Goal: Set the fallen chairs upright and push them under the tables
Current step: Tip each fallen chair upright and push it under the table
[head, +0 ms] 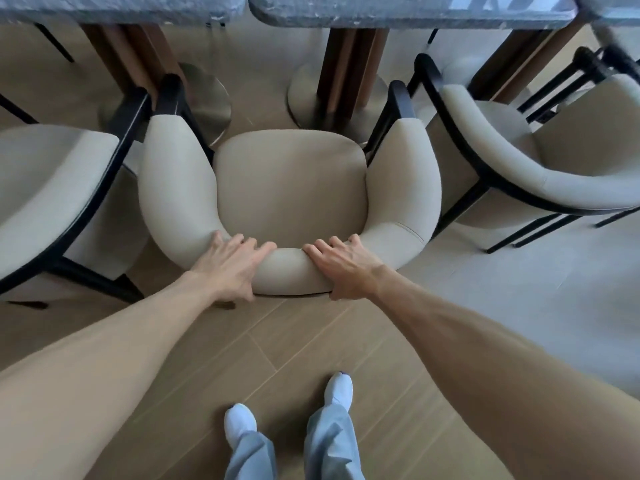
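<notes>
Your left hand [231, 268] and right hand [341, 268] clamp the chair [290, 188] backrest, apart, to drive it toward the 12 o'clock table [398, 10].

A wood-look plank floor [284, 344] is carrying everything here, giving way to paler grey tiles [519, 289] toward its right side. Three beige armchairs are standing upright on it: the middle chair [289, 188], a left chair [45, 188] just beside it, and a right chair [540, 168] near it. Two round metal table bases [207, 98] [311, 98] are resting on the floor beyond the chairs. Two white shoes [239, 422] [339, 389] are standing on the planks near the floor's near edge.
</notes>
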{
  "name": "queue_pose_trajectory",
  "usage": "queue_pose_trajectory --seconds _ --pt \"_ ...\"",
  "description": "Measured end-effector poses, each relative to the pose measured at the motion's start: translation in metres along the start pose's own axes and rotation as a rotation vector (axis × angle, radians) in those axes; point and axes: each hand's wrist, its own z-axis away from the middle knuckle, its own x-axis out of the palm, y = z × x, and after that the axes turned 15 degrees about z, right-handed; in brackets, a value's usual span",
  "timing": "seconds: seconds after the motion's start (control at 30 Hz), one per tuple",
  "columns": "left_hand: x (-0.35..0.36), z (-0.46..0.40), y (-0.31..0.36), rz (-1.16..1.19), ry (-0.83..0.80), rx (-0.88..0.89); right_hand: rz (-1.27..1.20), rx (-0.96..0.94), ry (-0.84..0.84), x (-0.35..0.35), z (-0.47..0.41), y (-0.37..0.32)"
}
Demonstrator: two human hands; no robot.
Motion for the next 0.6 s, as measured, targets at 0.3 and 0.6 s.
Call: queue_pose_trajectory --seconds 0.3,0.6 --pt "-0.032 -0.041 -0.022 0.004 0.032 -0.050 -0.050 0.027 -0.023 -0.015 -0.043 0.039" --pt "-0.034 -0.037 -0.009 0.056 -0.017 -0.098 -0.050 0.140 -0.041 -0.015 -0.032 0.032"
